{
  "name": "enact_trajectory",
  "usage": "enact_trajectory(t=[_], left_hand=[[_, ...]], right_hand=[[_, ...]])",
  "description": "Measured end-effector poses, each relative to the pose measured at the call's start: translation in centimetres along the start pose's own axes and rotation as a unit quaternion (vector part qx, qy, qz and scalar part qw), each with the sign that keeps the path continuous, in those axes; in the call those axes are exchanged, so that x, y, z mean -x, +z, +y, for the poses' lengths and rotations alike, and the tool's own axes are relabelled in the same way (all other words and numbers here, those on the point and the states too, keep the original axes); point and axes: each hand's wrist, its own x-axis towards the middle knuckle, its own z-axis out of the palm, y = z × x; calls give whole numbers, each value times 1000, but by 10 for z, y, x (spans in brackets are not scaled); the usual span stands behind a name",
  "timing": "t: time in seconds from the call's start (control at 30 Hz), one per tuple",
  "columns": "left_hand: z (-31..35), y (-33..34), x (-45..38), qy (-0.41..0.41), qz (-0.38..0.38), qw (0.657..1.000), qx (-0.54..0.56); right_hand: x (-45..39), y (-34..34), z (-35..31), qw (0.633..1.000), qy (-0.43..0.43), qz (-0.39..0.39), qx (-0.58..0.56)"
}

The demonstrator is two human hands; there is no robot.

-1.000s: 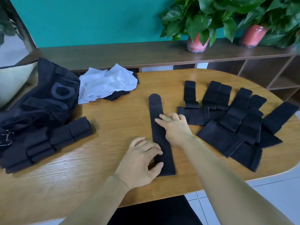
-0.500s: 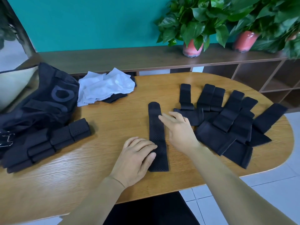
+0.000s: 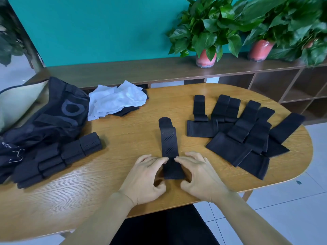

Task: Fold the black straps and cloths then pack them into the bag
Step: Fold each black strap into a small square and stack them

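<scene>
Seen from above at a wooden table [image 3: 123,174]: one perforated black strap [image 3: 169,144] laid flat and lengthwise at the centre, rounded tab pointing away, near end flanked by two bare hands. Left hand [image 3: 143,179] on the strap's left edge, right hand [image 3: 200,175] on its right edge, fingers of each curled, tips set against the fabric near the middle of its length; thumbs tucked below, so a true pinch cannot be confirmed. Likely light, soft and limp, the punched mesh pliable enough to crease or roll without springing back hard; best taken at the near end by both edges and turned over toward the tab. Right of the strap, a fan of unfolded black straps and cloths [image 3: 244,137], overlapping, apparently waiting. Left of the strap, a stack of rolled black straps [image 3: 58,158] touching the black bag [image 3: 54,117], which slumps at the table's left end. Bag's mouth not clearly visible and its contents impossible to make out. Beyond the strap, toward the bag, a crumpled white cloth [image 3: 116,99] over a dark piece. Packing, by the look of it, not yet begun.
</scene>
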Motion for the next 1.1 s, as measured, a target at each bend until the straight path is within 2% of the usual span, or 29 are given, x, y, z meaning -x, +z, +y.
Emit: enact_trajectory(t=[0.13, 0.23, 0.33, 0.6, 0.97, 1.1], left_hand=[[-1, 1, -12, -50, 49, 997, 31], [1, 3, -21, -109, 74, 990, 53], [3, 8, -26, -146, 95, 983, 53], [11, 7, -35, -176, 90, 980, 9], [11, 11, -41, -165, 38, 985, -24], [2, 17, -36, -143, 58, 988, -13]], right_hand=[[-8, 7, -1, 996, 51, 60, -32], [-17, 13, -7, 978, 127, 130, -100], [-26, 19, -11, 963, 165, 174, -123], [-39, 25, -15, 950, 208, 218, -86], [-49, 27, -15, 957, 198, 210, 3], [-46, 30, -15, 957, 197, 215, -4]])
